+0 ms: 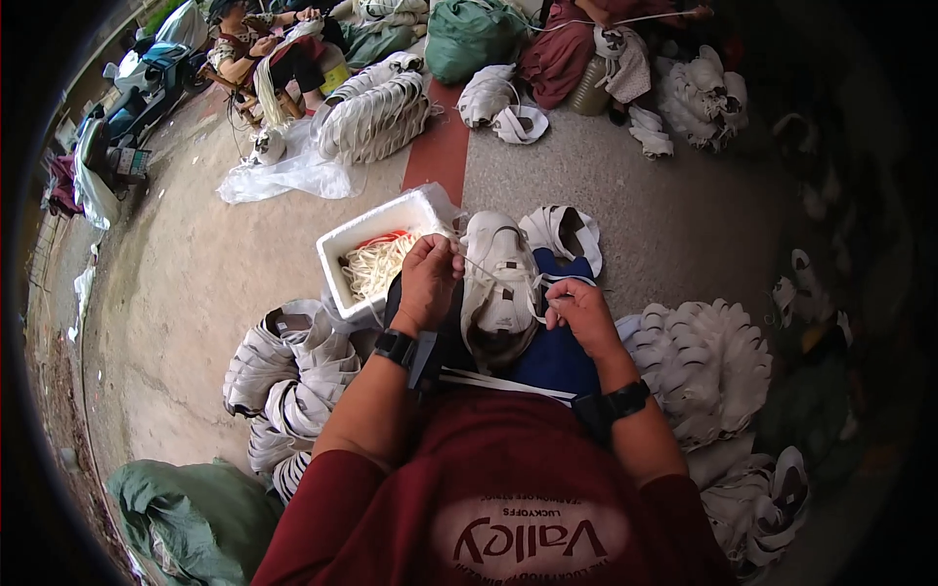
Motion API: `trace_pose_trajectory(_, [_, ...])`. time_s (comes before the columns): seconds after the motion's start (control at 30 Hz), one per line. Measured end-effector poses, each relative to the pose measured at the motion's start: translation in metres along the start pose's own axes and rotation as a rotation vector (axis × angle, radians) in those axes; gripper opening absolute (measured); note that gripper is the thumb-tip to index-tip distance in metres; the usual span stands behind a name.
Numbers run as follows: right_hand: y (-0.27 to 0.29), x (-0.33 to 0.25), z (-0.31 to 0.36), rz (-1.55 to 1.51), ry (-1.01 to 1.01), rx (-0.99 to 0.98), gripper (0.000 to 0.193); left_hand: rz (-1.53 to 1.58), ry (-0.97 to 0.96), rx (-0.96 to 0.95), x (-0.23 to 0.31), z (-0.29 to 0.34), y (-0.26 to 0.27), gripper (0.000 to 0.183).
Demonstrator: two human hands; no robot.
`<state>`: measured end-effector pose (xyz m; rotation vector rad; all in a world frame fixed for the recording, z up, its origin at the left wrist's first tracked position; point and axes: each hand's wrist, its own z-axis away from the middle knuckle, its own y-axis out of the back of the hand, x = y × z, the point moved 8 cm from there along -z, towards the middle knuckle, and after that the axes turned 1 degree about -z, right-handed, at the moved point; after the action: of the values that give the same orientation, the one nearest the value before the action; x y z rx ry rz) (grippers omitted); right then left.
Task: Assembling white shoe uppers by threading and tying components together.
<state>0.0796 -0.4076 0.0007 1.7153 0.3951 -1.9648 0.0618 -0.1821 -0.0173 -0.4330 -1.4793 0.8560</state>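
Observation:
A white shoe point(500, 256) lies across my lap, its toe pointing away from me and its opening toward me. A white shoelace point(479, 266) runs from its eyelets. My left hand point(431, 273), at the shoe's left side, is closed in a pinch on one stretch of that lace. On the other side, my right hand point(576, 310) has thumb and fingers pressed together on the lace close to the shoe's edge. Another white shoe point(562, 230) sits just past the first, on blue cloth point(557, 361).
A white foam box point(337, 269) of loose laces stands at my left. Stacked white shoes point(293, 366) lie left, with another pile point(699, 366) right. A green sack point(191, 518) is at lower left. Ahead, a seated person point(249, 49) works among more shoes; scooters point(137, 83) stand far left.

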Motion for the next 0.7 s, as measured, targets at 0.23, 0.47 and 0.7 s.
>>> trace_pose_trajectory(0.23, [-0.019, -0.035, 0.013, 0.230, 0.025, -0.033, 0.028, -0.014, 0.043, 0.008, 0.000, 0.007, 0.005, 0.012])
trace_pose_trajectory(0.47, [-0.027, -0.029, 0.020, 0.624, 0.131, -0.085, 0.026, 0.023, 0.060, -0.012, -0.005, 0.007, 0.005, 0.010])
trace_pose_trajectory(0.7, [-0.035, -0.022, -0.003, 0.557, -0.012, -0.160, 0.009, 0.041, 0.064, 0.001, -0.005, 0.012, 0.012, 0.007])
